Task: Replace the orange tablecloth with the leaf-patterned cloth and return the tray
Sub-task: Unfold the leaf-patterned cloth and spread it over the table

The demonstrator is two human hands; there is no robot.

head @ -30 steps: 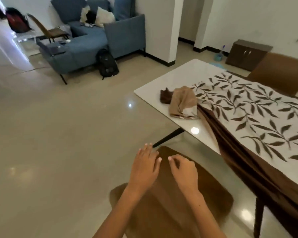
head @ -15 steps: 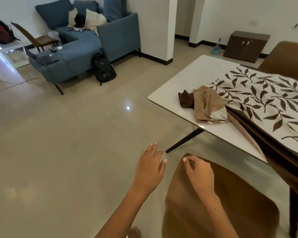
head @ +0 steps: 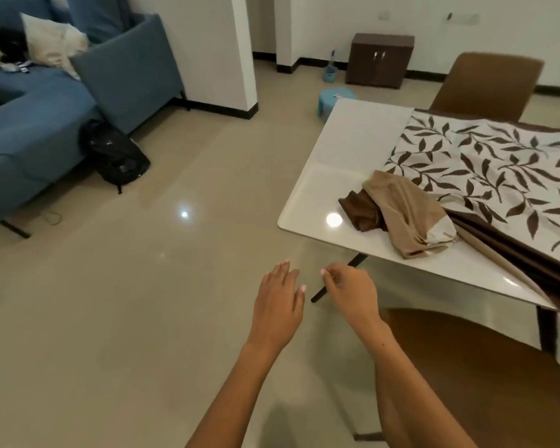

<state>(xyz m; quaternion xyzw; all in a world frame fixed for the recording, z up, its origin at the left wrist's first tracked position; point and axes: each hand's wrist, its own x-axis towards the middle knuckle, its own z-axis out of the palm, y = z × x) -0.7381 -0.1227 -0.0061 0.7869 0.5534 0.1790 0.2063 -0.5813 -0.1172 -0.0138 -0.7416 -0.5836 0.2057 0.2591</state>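
Observation:
The leaf-patterned cloth (head: 485, 169) lies spread over the right part of the white table (head: 353, 147), with a brown edge hanging off the near side. A bunched tan and dark brown cloth (head: 401, 215) sits on the bare table top near the corner. My left hand (head: 278, 305) hovers over the floor with straight fingers and holds nothing. My right hand (head: 349, 291) is beside it, fingers loosely curled, empty. Both hands are short of the table's near edge. No tray is in view.
A brown chair (head: 485, 379) stands at my lower right and another brown chair (head: 485, 85) beyond the table. A blue sofa (head: 46, 118) and black backpack (head: 117, 156) are at the left. A white pillar (head: 214, 50), small blue stool (head: 335, 100) and dark cabinet (head: 380, 59) stand behind.
The view has swung right and closer to the table. Both hands have come off the back of the near chair, which now lies to my lower right.

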